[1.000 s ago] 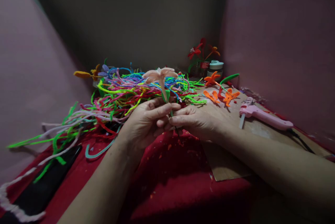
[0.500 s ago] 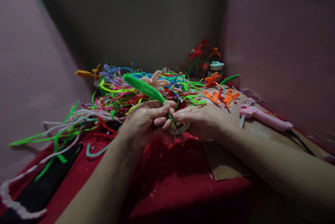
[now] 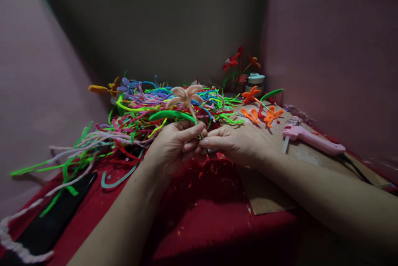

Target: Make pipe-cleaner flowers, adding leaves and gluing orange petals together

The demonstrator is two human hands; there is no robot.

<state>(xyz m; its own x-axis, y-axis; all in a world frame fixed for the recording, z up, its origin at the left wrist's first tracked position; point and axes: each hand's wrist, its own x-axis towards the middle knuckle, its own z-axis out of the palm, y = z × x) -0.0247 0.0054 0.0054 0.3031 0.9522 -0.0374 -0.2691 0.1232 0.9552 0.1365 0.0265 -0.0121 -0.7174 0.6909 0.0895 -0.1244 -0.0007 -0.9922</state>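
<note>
Hands (image 3: 169,143) meet, curled, at peach flower stem (image 3: 193,112); forearms (image 3: 124,212) slanting inward.

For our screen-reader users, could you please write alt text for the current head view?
The left hand and right hand hold a peach flower with a green leaf by the stem. Behind lies a heap of colourful pipe cleaners; at right, a pink glue gun lies on cardboard.
</note>
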